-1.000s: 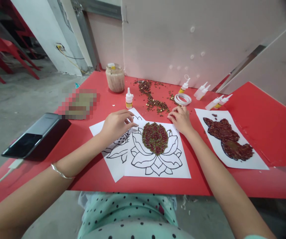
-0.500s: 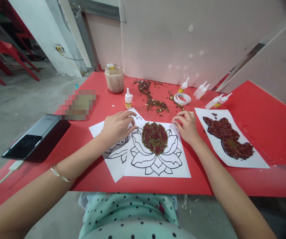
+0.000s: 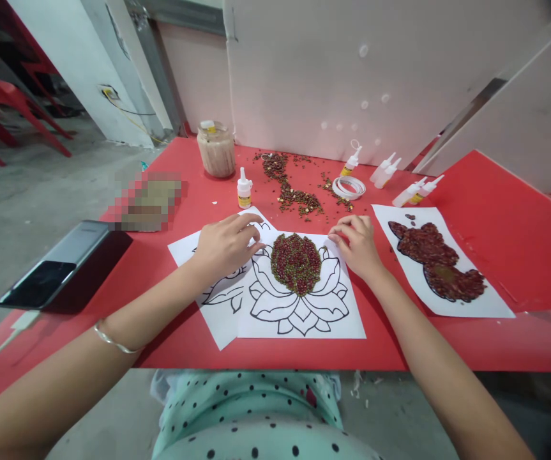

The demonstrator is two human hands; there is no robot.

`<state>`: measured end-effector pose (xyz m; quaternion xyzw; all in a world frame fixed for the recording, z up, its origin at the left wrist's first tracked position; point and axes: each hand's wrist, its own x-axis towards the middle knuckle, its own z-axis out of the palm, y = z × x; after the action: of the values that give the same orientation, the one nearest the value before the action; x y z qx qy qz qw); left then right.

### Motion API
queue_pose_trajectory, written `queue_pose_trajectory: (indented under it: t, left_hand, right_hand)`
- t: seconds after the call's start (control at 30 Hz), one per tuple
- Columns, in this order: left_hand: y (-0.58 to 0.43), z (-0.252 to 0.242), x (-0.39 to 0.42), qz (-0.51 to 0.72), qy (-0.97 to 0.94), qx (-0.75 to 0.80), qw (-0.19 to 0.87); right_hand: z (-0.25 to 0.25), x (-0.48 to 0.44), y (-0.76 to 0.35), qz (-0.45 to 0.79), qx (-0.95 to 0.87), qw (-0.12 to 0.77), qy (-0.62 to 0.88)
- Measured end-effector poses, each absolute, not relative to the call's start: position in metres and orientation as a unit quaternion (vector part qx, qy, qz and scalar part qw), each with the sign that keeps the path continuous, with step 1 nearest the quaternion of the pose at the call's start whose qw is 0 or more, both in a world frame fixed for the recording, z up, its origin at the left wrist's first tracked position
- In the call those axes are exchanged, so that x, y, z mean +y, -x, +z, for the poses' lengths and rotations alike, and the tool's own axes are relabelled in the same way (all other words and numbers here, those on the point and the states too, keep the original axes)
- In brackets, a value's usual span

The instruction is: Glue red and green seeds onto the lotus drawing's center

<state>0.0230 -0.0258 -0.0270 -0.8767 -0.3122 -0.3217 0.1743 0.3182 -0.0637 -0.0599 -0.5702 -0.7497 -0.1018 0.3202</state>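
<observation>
A white sheet with a lotus line drawing (image 3: 299, 313) lies on the red table. Its central bud is filled with dark red and green beans (image 3: 296, 263). My left hand (image 3: 227, 243) is over the sheet's upper left edge and a second drawing (image 3: 225, 322) partly beneath it. Its thumb and forefinger are curved apart, with nothing between them. By the upper right corner of the lotus sheet is my right hand (image 3: 355, 246), its fingers loosely bent and apart. Whether its fingertips touch the paper is hard to tell.
Loose beans (image 3: 294, 191) are scattered behind the sheets. A glue bottle (image 3: 244, 190), a jar (image 3: 216, 152), a tape roll (image 3: 348, 187) and several more bottles stand along the back. On the right lies a bean-covered picture (image 3: 447, 268); on the left, a phone-like device (image 3: 59, 268) with a cable.
The view has shifted very slightly. Both hands and the sheets stay in the same places relative to each other.
</observation>
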Motion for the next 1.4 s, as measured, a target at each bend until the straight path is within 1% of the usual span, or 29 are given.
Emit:
queue_pose_trajectory:
  t: [0.27,0.37,0.5,0.67,0.77,1.0,1.27,1.4]
  left_hand:
    - [-0.023,-0.0273,-0.026,-0.298,0.879,-0.323,0.187]
    - [-0.0214,-0.0277,-0.0246,-0.308,0.879,-0.307,0.194]
    - [-0.0197,-0.0277,-0.0235,-0.309,0.884,-0.294,0.192]
    - [-0.0193,-0.0268,-0.0238,-0.297,0.884,-0.312,0.182]
    - [-0.0193,-0.0274,-0.0232,-0.284,0.884,-0.327,0.176]
    - [-0.0181,-0.0338,-0.0203,-0.285,0.884,-0.327,0.173]
    - [-0.0177,-0.0353,-0.0212,-0.267,0.903,-0.307,0.14]
    - [-0.0177,-0.0343,-0.0212,-0.284,0.891,-0.309,0.175]
  right_hand:
    - [-0.0588,-0.0644,-0.3162,-0.101,-0.748,0.319,0.573]
    - [-0.0592,-0.064,-0.3163,-0.091,-0.749,0.328,0.568]
    - [-0.0595,-0.0647,-0.3154,-0.046,-0.756,0.334,0.562]
    - [-0.0578,-0.0674,-0.3109,0.023,-0.769,0.316,0.555]
    - [-0.0567,-0.0679,-0.3101,0.039,-0.778,0.306,0.548]
    - [-0.0548,-0.0673,-0.3164,-0.011,-0.783,0.291,0.55]
    - [-0.0539,-0.0688,-0.3115,-0.038,-0.8,0.246,0.546]
    - [-0.0541,-0.0681,-0.3112,-0.053,-0.807,0.237,0.538]
